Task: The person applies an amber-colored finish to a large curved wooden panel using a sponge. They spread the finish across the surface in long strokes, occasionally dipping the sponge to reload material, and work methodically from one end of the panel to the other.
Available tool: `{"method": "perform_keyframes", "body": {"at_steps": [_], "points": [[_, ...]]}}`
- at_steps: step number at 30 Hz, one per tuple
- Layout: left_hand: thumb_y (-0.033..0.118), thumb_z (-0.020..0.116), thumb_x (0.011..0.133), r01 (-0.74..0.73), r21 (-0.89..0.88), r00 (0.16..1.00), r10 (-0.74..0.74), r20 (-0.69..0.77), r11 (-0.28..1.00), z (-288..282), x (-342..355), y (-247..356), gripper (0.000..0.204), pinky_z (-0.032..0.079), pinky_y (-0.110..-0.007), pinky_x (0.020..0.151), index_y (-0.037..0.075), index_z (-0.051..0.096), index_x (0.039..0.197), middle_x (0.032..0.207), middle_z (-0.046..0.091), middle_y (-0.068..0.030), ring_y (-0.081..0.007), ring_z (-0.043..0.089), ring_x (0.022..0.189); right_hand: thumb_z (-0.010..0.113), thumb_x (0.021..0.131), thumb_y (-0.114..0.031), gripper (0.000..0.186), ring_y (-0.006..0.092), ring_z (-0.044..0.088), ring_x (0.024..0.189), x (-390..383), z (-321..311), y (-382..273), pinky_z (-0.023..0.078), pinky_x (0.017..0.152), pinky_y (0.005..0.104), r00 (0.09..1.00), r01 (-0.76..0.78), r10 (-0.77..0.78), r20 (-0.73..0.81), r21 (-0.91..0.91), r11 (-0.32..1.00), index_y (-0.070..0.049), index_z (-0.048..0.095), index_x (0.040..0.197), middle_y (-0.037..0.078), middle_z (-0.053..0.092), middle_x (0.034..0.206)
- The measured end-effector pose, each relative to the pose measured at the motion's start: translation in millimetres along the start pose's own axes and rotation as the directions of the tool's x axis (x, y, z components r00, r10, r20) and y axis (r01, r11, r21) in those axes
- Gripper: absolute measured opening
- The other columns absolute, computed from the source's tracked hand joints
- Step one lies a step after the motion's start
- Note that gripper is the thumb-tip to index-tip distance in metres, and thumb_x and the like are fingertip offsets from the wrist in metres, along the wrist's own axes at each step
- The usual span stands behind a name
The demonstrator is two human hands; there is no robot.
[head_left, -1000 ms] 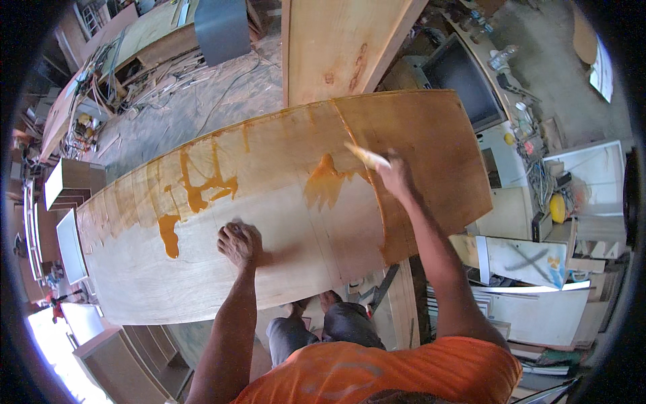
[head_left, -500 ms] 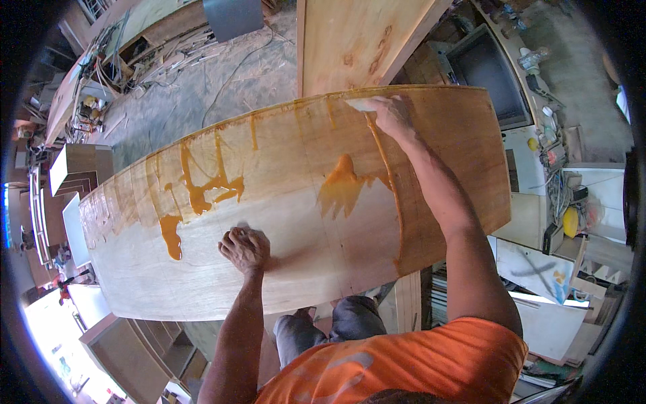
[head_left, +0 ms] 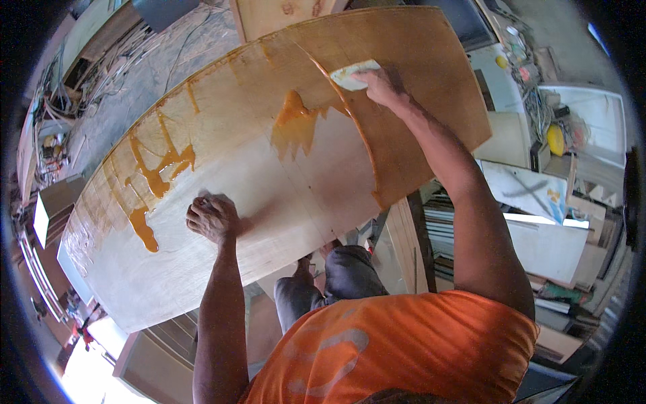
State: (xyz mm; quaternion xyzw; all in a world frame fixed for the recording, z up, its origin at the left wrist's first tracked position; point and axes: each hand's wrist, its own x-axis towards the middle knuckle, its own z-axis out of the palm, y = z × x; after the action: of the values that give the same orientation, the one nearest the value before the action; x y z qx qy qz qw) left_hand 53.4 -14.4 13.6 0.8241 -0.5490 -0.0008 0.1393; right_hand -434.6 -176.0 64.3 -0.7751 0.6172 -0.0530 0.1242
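So I'm standing here watching someone in an orange shirt (head_left: 404, 343) lean over a big curved board (head_left: 262, 232), which takes up most of the space in front of them. The right hand (head_left: 385, 87) has a pale flat scraper (head_left: 354, 75) pinched in its fingers, up on the browner end of the board, right by a long thin ridge of orange goo (head_left: 360, 126). The left hand (head_left: 213, 219) sits on the pale part with its fingers curled in; can't tell if there's something tucked in there. Thick orange puddles (head_left: 142, 232) lie between that hand and the far edge, and a smeared orange patch (head_left: 294, 121) sits between the two hands.

Tight spot, too. A wooden panel (head_left: 282, 17) crowds the far edge, and a shelf unit (head_left: 57, 202) is just past the left end. Off to the right it's all clutter: tangled cables (head_left: 521, 77), something yellow (head_left: 555, 139), and a white panel (head_left: 521, 187) near the right arm. The person's knees (head_left: 326, 279) are right at the near edge.
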Motion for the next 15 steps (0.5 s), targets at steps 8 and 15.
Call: {"method": "perform_keyframes", "body": {"at_steps": [8,15], "points": [[0.041,0.052,0.088,0.017,-0.002,1.000,-0.017,-0.001,1.000,-2,-7,2,0.041,0.032,-0.047,0.097,0.009,0.053,0.113,0.112,0.050,-0.0158,-0.0344,0.045,0.107,0.056,0.072,0.006,0.047,0.0352,0.062,0.108,-250,28,-3,0.050,0.092,0.0421,0.987,-0.162,0.161,0.023,0.038,0.986,-0.007,0.069,0.115,0.018,0.066,0.114],[0.039,0.050,0.089,0.011,-0.003,0.997,-0.011,-0.081,1.000,-7,-10,3,0.037,0.034,-0.045,0.094,0.008,0.055,0.107,0.106,0.054,-0.0140,-0.0330,0.048,0.104,0.058,0.078,-0.005,0.037,0.0386,0.063,0.104,-373,-15,-98,0.050,0.091,0.0439,0.740,-0.422,0.330,0.586,0.024,0.906,-0.008,0.069,0.114,0.019,0.066,0.113]]}}
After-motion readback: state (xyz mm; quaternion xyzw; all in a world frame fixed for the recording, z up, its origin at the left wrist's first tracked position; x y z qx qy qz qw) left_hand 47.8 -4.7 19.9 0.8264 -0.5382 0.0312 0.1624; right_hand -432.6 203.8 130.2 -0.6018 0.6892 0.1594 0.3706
